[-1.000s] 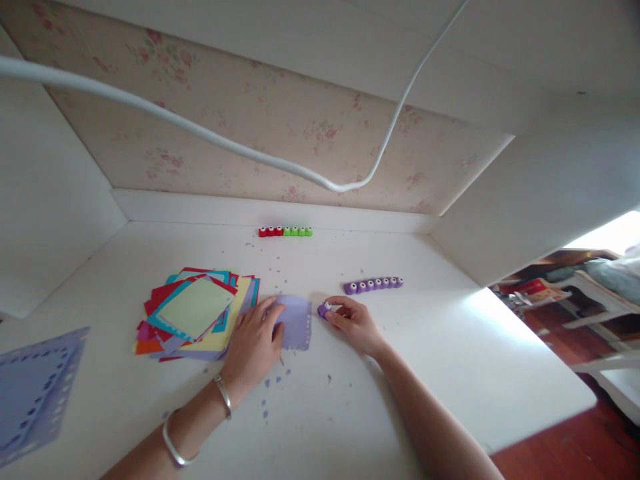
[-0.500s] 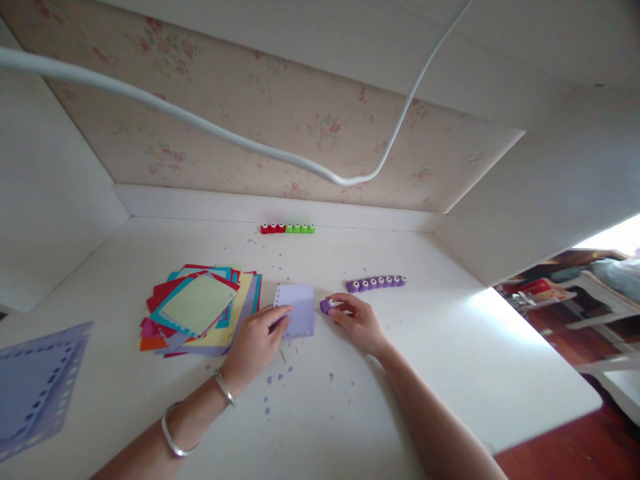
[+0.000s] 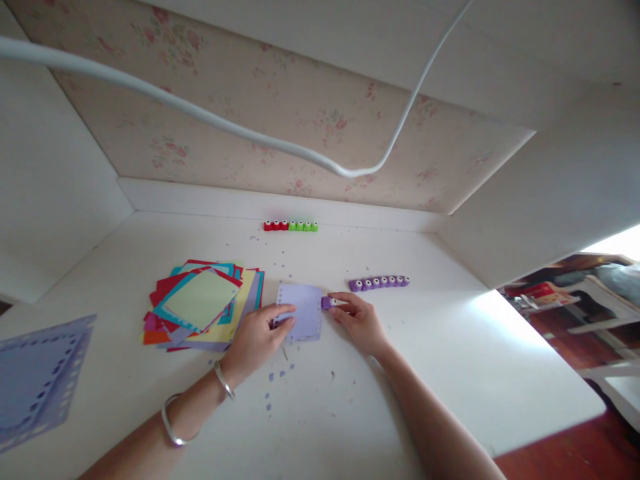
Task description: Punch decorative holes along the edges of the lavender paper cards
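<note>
A small sheet of light purple paper [image 3: 307, 313] lies in front of me, with punched holes along its left and lower edges. My left hand [image 3: 261, 330] grips it at the left side, index finger and thumb lying over its face. At the right edge, my right hand [image 3: 359, 320] is closed on a small purple craft punch [image 3: 328, 303] with a white top. The punch touches or overlaps that edge; I cannot tell whether the paper is in its slot. Purple punched-out bits [image 3: 273, 377] are scattered on the white table [image 3: 320, 427] below the sheet.
A pile of coloured paper [image 3: 200, 300] lies left of my left hand. Larger purple sheets with punched borders [image 3: 40, 380] are at the far left. A row of purple punches [image 3: 380, 283] stands at right; red and green punches [image 3: 291, 226] line the back. A white cable [image 3: 225, 123] hangs above.
The purple paper has shifted slightly right in my left hand, bringing its right edge up to the punch. The punch has turned a little in my right hand. The view has moved slightly.
</note>
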Motion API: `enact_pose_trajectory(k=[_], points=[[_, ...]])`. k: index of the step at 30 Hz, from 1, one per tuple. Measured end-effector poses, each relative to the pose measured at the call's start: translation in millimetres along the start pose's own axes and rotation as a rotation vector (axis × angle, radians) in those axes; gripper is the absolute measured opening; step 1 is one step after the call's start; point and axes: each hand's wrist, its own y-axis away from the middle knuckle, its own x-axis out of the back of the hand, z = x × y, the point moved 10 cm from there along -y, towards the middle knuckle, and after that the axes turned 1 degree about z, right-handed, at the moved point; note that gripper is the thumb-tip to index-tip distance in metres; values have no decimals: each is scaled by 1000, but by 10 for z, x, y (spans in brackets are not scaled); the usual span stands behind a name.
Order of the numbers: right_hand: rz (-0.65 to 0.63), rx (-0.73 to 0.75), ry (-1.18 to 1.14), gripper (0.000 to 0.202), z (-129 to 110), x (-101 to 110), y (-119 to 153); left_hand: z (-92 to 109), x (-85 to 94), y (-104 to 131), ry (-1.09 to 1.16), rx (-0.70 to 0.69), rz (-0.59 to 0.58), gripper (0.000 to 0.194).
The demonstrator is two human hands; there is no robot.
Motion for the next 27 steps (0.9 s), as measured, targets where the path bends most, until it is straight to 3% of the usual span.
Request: enact_pose_trajectory(k=[27], points=[[35, 59, 125, 31, -106, 10, 30, -36, -26, -15, 1, 9, -7, 26]])
